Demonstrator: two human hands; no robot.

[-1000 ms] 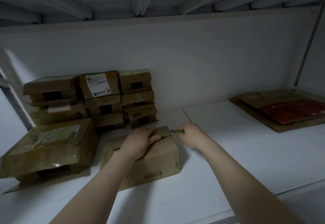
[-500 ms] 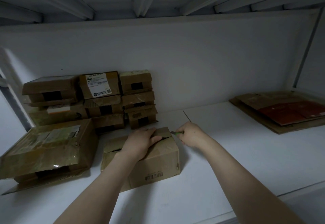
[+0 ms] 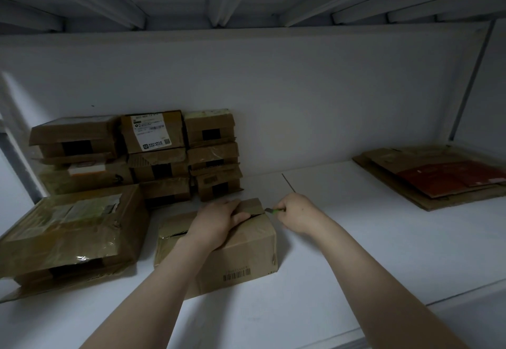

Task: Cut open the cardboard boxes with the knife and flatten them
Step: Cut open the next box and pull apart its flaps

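— Cardboard box (image 3: 241, 255) at 6 o'clock on the bench (image 3: 356, 252): any change?
— Barely. The right hand (image 3: 298, 214) has its grip pinching the knife (image 3: 273, 211), now at the seam's 3 o'clock end. The left hand (image 3: 216, 222) presses flat. Slit looks nearly done.

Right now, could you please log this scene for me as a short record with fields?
Surface: white shelf
Box in work: small cardboard box, front centre, top seam partly open
Left hand: rests on the box top
Right hand: grips the knife, blade at the box's top right edge
Waiting: stacked boxes at back wall; large box at left
Done: flattened cardboard, far right
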